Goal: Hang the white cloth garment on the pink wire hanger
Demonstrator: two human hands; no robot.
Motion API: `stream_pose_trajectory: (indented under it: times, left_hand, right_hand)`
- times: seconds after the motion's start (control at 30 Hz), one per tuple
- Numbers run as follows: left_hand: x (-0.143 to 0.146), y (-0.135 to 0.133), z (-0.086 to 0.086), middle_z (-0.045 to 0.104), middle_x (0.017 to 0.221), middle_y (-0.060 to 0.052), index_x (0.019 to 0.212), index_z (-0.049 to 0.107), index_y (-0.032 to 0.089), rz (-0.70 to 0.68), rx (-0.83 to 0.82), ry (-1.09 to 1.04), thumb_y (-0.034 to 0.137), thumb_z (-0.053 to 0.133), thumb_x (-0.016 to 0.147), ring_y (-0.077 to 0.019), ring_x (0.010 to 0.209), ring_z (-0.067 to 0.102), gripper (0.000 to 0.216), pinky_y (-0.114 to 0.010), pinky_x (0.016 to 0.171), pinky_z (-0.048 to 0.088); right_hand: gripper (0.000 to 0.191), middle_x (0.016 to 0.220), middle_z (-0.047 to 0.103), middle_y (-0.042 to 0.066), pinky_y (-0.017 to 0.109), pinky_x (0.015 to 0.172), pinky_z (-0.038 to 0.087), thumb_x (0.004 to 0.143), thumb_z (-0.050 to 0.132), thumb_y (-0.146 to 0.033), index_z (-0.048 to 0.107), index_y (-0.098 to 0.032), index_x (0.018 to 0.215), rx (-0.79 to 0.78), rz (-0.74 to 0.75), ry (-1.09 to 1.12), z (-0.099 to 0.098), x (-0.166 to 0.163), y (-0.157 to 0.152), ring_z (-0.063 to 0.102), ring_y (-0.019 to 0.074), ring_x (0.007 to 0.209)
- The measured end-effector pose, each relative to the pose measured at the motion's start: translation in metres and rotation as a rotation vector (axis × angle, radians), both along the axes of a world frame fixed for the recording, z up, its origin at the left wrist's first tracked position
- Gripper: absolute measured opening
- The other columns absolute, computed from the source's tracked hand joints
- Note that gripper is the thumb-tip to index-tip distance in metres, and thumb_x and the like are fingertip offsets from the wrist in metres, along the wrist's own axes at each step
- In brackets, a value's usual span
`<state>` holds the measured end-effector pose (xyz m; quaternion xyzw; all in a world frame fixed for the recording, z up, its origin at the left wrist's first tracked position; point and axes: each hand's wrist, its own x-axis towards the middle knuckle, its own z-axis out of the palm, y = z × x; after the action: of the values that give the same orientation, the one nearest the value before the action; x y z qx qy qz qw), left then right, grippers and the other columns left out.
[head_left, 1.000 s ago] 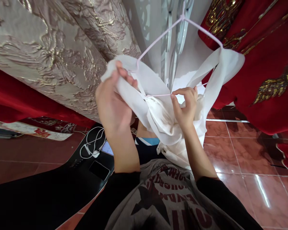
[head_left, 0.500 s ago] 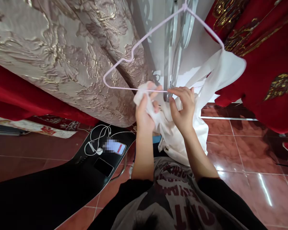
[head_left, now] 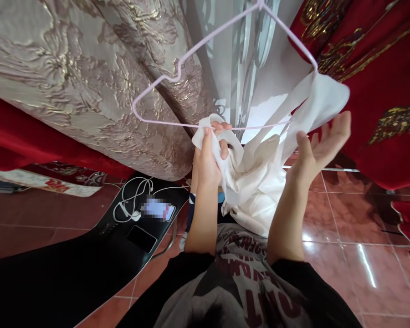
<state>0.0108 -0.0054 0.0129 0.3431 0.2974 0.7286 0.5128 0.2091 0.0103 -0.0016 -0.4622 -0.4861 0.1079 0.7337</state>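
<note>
Right hand [head_left: 309,157] has left the hanger [head_left: 222,31], fingers [head_left: 340,130] spread.
Left hand [head_left: 208,159] clutches the white garment [head_left: 253,182]; hanger's top cut off.

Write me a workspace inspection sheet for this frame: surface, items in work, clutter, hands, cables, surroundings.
Surface: smooth black bench at the person's left.
Items in work: pink hanger, its left end bare; white garment draped over its right end, bunched below.
Clutter: lit phone and dark-screened phone on the bench.
Hands: left hand grips the garment at the hanger's lower bar; right hand open by the draped end, contact unclear.
Cables: white cable loosely looped on the bench.
Surroundings: beige embossed fabric, gold-decorated red fabric, reddish tiled floor.
</note>
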Motion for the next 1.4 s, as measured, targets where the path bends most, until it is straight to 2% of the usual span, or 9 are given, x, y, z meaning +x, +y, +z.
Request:
stream_pose_trajectory:
  times: [0.07, 0.17, 0.37, 0.53, 0.73, 0.9, 1.1, 1.2, 1.4]
  left_hand:
    - [0.006, -0.001, 0.000, 0.070, 0.103, -0.005, 0.090, 0.067, 0.025, 0.030, -0.023, 0.039, 0.058, 0.064, 0.097, -0.0064, 0.046, 0.032, 0.035, -0.031, 0.043, 0.026]
    - [0.013, -0.002, -0.001, 0.070, 0.099, -0.006, 0.090, 0.067, 0.024, 0.106, -0.023, 0.087, 0.061, 0.063, 0.097, -0.0076, 0.046, 0.034, 0.038, -0.031, 0.043, 0.026]
    - [0.004, 0.001, -0.002, 0.070, 0.097, -0.007, 0.086, 0.066, 0.022, 0.143, -0.004, 0.125, 0.064, 0.067, 0.093, -0.0077, 0.047, 0.035, 0.043, -0.030, 0.043, 0.026]
    - [0.003, 0.001, -0.001, 0.071, 0.096, -0.006, 0.088, 0.066, 0.021, 0.093, 0.033, 0.060, 0.057, 0.068, 0.095, -0.0054, 0.045, 0.031, 0.036, -0.029, 0.043, 0.021]
    - [0.004, 0.000, -0.001, 0.072, 0.097, -0.006, 0.088, 0.066, 0.022, 0.098, 0.010, 0.074, 0.062, 0.068, 0.094, -0.0052, 0.044, 0.032, 0.041, -0.028, 0.042, 0.024]
    - [0.003, 0.001, -0.002, 0.071, 0.096, -0.007, 0.087, 0.066, 0.021, 0.105, 0.011, 0.077, 0.065, 0.068, 0.093, -0.0056, 0.045, 0.034, 0.044, -0.027, 0.042, 0.025]
    - [0.000, 0.002, 0.000, 0.070, 0.094, -0.008, 0.086, 0.066, 0.021, 0.139, 0.028, 0.094, 0.066, 0.069, 0.092, -0.0088, 0.051, 0.038, 0.045, -0.028, 0.043, 0.026]
    - [-0.002, 0.002, 0.000, 0.070, 0.092, -0.008, 0.087, 0.066, 0.022, 0.135, 0.036, 0.094, 0.064, 0.068, 0.094, -0.0092, 0.051, 0.036, 0.042, -0.029, 0.044, 0.025]
    - [0.001, 0.001, 0.000, 0.071, 0.096, -0.008, 0.086, 0.065, 0.022, 0.090, -0.008, 0.075, 0.066, 0.068, 0.091, -0.0076, 0.047, 0.034, 0.045, -0.029, 0.044, 0.023]
  right_hand:
    - [0.073, 0.149, 0.054, 0.013, 0.052, 0.126, 0.044, 0.083, 0.072, -0.042, 0.049, -0.022, 0.149, -0.105, 0.146, 0.026, -0.005, 0.008, 0.005, 0.054, 0.0248, 0.146]
    - [0.068, 0.114, 0.068, 0.007, 0.042, 0.106, 0.058, 0.084, 0.069, -0.046, 0.051, -0.022, 0.146, -0.181, 0.220, 0.089, -0.012, 0.004, -0.001, 0.069, 0.0163, 0.110]
    - [0.091, 0.095, 0.066, 0.000, 0.026, 0.080, 0.056, 0.078, 0.076, -0.048, 0.036, -0.022, 0.156, -0.284, 0.260, 0.322, -0.015, -0.006, -0.011, 0.061, 0.0066, 0.078]
    - [0.065, 0.091, 0.064, 0.002, 0.024, 0.073, 0.053, 0.076, 0.075, -0.062, 0.065, -0.018, 0.123, -0.326, 0.441, 0.235, -0.004, -0.004, 0.009, 0.059, 0.0073, 0.077]
    - [0.041, 0.093, 0.065, 0.001, 0.032, 0.092, 0.058, 0.071, 0.081, -0.050, 0.068, -0.017, 0.092, -0.198, 0.117, 0.255, -0.001, -0.012, 0.018, 0.063, 0.0112, 0.091]
    - [0.028, 0.082, 0.061, 0.000, 0.031, 0.075, 0.058, 0.076, 0.066, -0.040, 0.060, -0.017, 0.091, -0.074, 0.089, 0.401, 0.013, -0.020, 0.009, 0.061, 0.0110, 0.074]
    - [0.024, 0.070, 0.054, -0.002, 0.022, 0.050, 0.035, 0.076, 0.068, -0.037, 0.056, -0.018, 0.084, -0.292, 0.114, 0.313, 0.033, -0.009, -0.003, 0.045, 0.0056, 0.054]
    - [0.027, 0.064, 0.055, 0.000, 0.024, 0.052, 0.039, 0.077, 0.071, -0.040, 0.062, -0.014, 0.078, -0.415, 0.149, 0.208, 0.038, 0.002, -0.009, 0.050, 0.0076, 0.054]
    - [0.018, 0.067, 0.063, 0.004, 0.027, 0.060, 0.049, 0.076, 0.067, -0.030, 0.071, -0.013, 0.077, -0.289, -0.028, 0.144, 0.048, 0.005, -0.023, 0.059, 0.0106, 0.061]
